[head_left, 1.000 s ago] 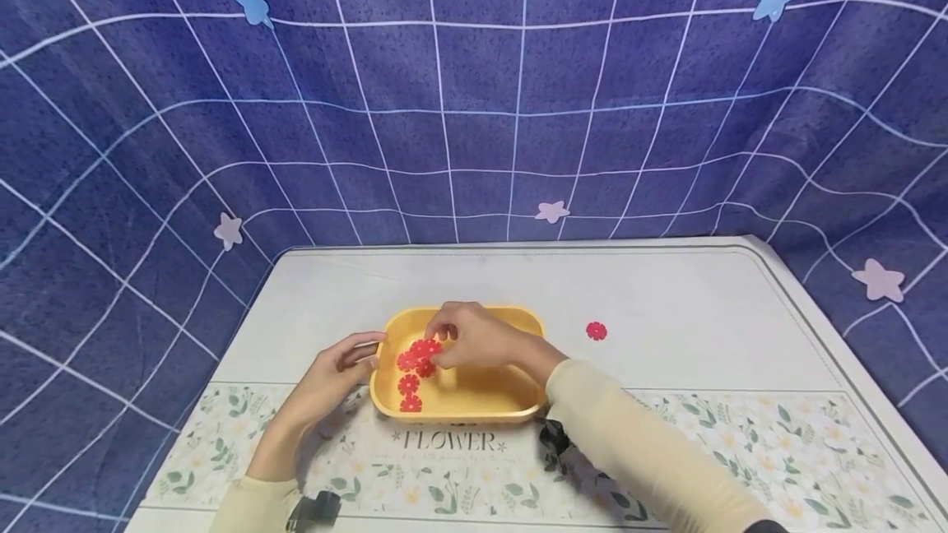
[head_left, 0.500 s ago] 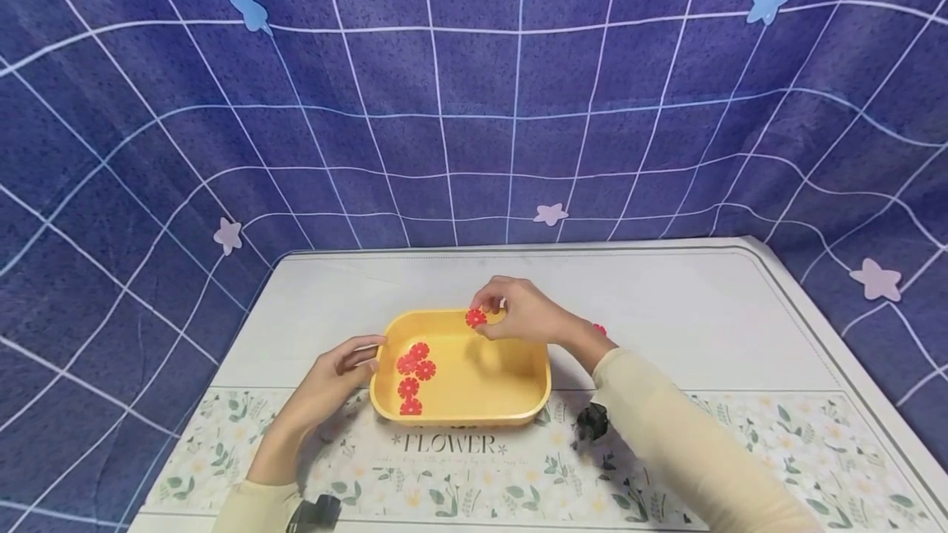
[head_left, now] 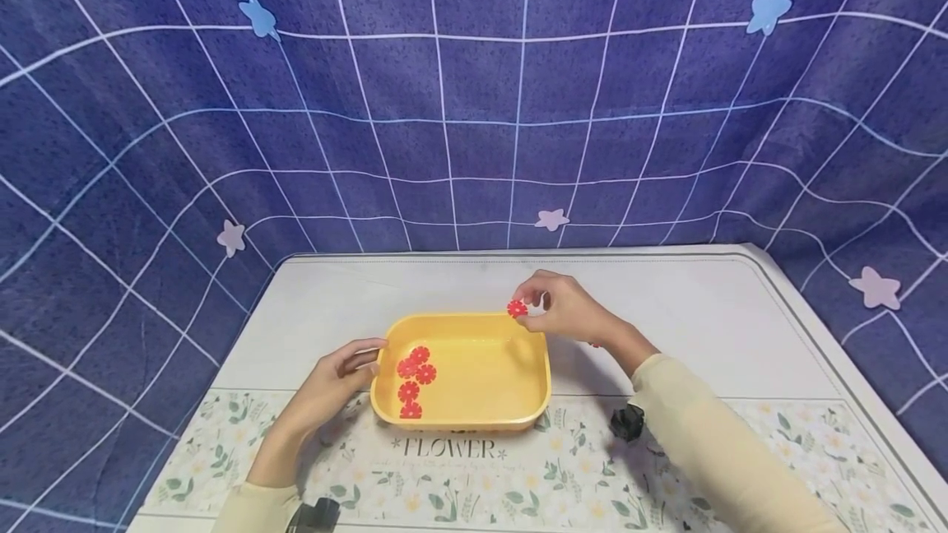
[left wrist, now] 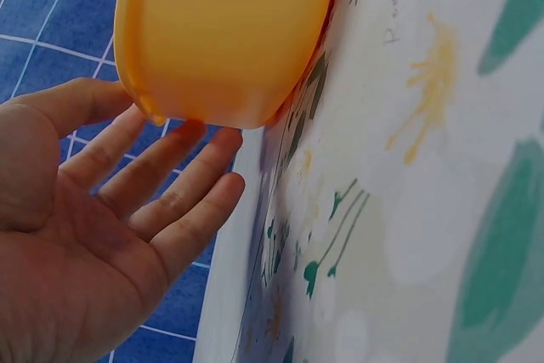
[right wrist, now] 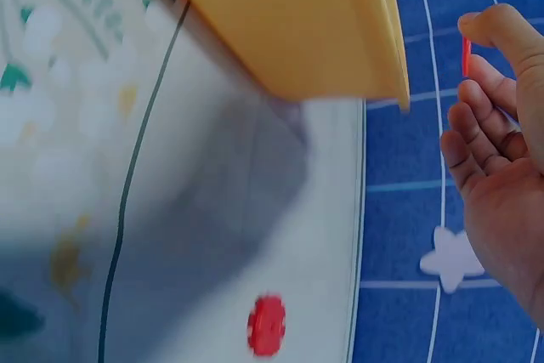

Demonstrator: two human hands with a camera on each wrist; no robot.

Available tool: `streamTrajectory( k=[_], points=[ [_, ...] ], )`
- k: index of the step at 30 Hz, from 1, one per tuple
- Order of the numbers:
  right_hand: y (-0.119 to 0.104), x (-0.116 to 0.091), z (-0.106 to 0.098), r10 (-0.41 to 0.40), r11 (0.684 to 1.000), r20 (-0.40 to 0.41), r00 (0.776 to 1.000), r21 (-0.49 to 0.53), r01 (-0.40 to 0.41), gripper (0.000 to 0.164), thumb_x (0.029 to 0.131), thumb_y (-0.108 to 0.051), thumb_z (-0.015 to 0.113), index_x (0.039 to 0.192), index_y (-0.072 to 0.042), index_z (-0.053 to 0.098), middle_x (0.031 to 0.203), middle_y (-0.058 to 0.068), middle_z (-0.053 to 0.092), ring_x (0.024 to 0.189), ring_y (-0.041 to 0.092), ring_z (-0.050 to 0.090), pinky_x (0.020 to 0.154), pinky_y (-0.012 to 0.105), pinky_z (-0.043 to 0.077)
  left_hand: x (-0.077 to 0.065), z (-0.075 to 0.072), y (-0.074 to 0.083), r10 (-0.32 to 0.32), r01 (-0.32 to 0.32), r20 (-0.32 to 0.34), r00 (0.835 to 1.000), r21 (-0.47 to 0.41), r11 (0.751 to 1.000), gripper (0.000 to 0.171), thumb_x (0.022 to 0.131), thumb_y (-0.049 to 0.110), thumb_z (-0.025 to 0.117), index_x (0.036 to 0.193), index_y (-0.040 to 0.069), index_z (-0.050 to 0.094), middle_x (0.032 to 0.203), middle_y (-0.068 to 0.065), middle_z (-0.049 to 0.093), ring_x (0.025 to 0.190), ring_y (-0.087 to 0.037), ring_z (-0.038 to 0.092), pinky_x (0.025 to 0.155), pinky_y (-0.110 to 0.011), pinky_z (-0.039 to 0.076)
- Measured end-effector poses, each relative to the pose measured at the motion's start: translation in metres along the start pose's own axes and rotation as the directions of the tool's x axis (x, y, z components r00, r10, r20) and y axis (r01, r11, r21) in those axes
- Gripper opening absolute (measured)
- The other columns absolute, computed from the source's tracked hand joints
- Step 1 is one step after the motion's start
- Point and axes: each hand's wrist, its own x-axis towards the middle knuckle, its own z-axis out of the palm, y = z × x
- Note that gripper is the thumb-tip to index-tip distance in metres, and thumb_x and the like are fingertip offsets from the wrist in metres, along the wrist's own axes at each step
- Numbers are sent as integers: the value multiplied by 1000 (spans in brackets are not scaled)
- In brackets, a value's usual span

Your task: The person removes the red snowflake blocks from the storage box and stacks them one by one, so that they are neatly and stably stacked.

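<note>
A yellow plastic tray (head_left: 481,381) stands in the middle of the table. At its left end lie several red notched building discs (head_left: 408,391), some overlapping. My left hand (head_left: 333,381) touches the tray's left side, fingers loosely extended; in the left wrist view, the fingertips (left wrist: 228,138) rest against its outer wall by the rim. Thumb and index finger of my right hand (head_left: 566,311) pinch one red disc (head_left: 517,308) above the tray's back right corner. From the right wrist view, that disc (right wrist: 466,57) appears edge-on, with the other fingers curled below.
Another red disc (right wrist: 267,326) lies on the white tabletop right of the tray, mostly hidden behind my right wrist in the head view. A flower-printed strip (head_left: 459,484) runs along the front. A blue gridded curtain (head_left: 474,130) hangs behind the table.
My right hand has picked a disc from the pile in the tray and carried it up and right to the back right corner. The left hand has stayed at the tray's left side.
</note>
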Motion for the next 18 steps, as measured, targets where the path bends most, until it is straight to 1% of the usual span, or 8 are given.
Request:
streamTrajectory(
  k=[3,7,13,18],
  points=[
    [12,-10,-10,47,999,-21,999,-10,-47,25,77,-14,84,100,-14,76,88,0,68,85,16,62,75,31,59,0,0,0,-8,8,0,1000,4,1000,44,104,23,63,146,13,54,150,-20,57,140,-39,55,108,-38,57],
    [28,-26,-23,117,993,-39,992,-28,-118,26,77,-13,84,102,-12,76,89,1,68,86,18,63,78,33,60,0,0,1,-15,15,3,1000,9,1000,44,104,23,62,147,14,54,151,-20,57,141,-39,54,109,-39,56],
    [49,-49,-36,159,985,-80,984,-55,-163,25,78,-9,84,101,-8,76,89,5,68,86,21,64,79,38,63,0,-1,1,-2,2,0,1000,12,1000,44,104,23,62,146,13,54,151,-20,56,141,-40,54,109,-38,56],
    [64,-66,-40,180,980,-91,979,-66,-186,23,78,-9,85,99,-8,76,89,5,68,85,19,63,77,32,62,0,-1,0,-8,8,2,1000,9,1000,44,104,24,63,146,14,55,151,-20,56,141,-40,54,109,-38,56]
  ],
)
